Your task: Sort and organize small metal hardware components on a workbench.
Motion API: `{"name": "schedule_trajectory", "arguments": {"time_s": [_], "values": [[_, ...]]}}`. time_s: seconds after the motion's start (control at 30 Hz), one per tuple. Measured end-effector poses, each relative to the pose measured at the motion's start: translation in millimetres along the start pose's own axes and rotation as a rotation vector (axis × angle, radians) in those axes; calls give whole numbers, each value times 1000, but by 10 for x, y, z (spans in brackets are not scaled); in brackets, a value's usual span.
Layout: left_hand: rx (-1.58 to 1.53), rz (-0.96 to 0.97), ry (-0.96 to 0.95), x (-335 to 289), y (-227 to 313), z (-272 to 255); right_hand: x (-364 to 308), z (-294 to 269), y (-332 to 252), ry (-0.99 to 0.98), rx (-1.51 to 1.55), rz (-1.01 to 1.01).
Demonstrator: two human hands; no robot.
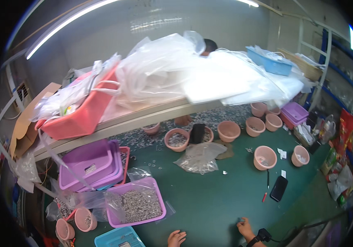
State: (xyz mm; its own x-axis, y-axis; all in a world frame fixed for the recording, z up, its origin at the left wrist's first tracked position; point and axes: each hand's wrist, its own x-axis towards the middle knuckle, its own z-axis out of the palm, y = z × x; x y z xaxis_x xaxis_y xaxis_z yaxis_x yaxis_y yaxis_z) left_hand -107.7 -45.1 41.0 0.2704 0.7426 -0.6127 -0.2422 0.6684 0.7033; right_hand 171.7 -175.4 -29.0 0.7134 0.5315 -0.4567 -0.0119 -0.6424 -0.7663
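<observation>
At the lower edge my left hand (177, 238) rests over the green table (201, 197), its fingers loosely curled and slightly apart, with nothing seen in them. My right hand (245, 227), a dark band on its wrist, is to the right of it; its thumb and forefinger are pinched together, and whatever is between them is too small to name. Nearest my left hand are a purple tray (158, 197) of small metal pieces (139, 206), partly under clear plastic, and a blue tray (106, 240). A black phone (279, 189), a pen (268, 179) and a red marker (264, 197) lie beyond my right hand.
Several pink pots (228, 131) stand across the table, around a clear plastic bag (201, 158). Stacked purple trays (88, 166) are at left. Overhead, a shelf (143, 115) carries a red basket (83, 119) and plastic bags (156, 66). Another person's hand (182, 120) shows beneath it.
</observation>
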Motion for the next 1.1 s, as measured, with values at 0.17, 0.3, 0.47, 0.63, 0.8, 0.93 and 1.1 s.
{"name": "schedule_trajectory", "arguments": {"time_s": [0.17, 0.3, 0.47, 0.63, 0.8, 0.93, 1.1], "values": [[24, -23, -38, 9, 29, 331, -37, -71, -231, -128, 59, -74], [26, 126, 110, -179, 100, 427, 174, 26, -353, -370, 160, -80], [21, 309, 337, -656, 288, 54, 357, 296, -731, -605, 97, -221], [238, 536, 628, -897, 507, -670, 190, 934, -1483, -830, 79, -237], [548, 674, 722, -629, 947, -1617, 156, 1941, -2035, -834, 7, -313], [853, 691, 775, -50, 1423, -2267, 261, 2556, -2397, -615, 86, -232], [1046, 514, 574, 644, 1825, -2357, 492, 3016, -2348, -410, -4, -363]]}}
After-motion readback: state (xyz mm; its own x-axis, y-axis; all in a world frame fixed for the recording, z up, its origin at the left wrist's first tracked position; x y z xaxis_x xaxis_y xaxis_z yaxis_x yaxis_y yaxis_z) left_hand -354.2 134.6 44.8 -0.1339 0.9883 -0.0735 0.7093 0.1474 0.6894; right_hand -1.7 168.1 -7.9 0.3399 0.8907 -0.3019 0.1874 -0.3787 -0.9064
